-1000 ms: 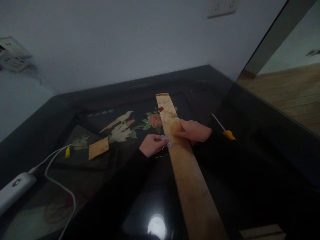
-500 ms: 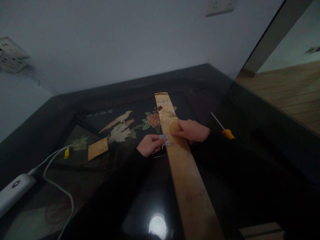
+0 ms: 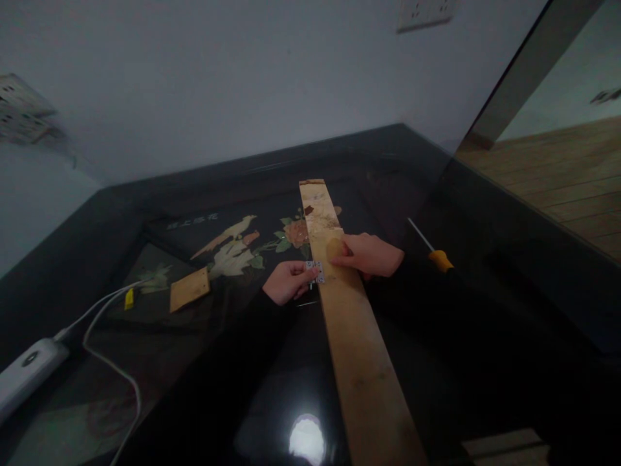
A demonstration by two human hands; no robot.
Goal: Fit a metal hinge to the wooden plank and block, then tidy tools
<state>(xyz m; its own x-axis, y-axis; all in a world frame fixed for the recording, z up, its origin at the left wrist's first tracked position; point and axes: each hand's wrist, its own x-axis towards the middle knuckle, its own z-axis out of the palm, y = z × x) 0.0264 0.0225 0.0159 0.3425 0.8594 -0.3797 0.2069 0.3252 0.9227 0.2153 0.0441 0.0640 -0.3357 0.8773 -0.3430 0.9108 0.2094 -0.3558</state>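
A long pale wooden board [image 3: 356,336] lies lengthwise on a glossy black table [image 3: 490,304]. My left hand [image 3: 286,283] pinches a small silver hinge [image 3: 316,271] against the board's left edge. My right hand [image 3: 369,253] lies on top of the board just beyond the hinge, fingers pressed on a small yellowish piece [image 3: 334,248]; what that piece is I cannot tell. Both sleeves are black.
A screwdriver with a yellow handle [image 3: 439,258] lies right of the board. A small wooden square [image 3: 190,288] and a yellow bit [image 3: 129,298] rest at left, near a white power strip [image 3: 26,375] with its cable [image 3: 107,362]. A bird-and-flower inlay [image 3: 237,249] decorates the tabletop.
The view shifted slightly; both hands and the hinge stay at the same place on the board.
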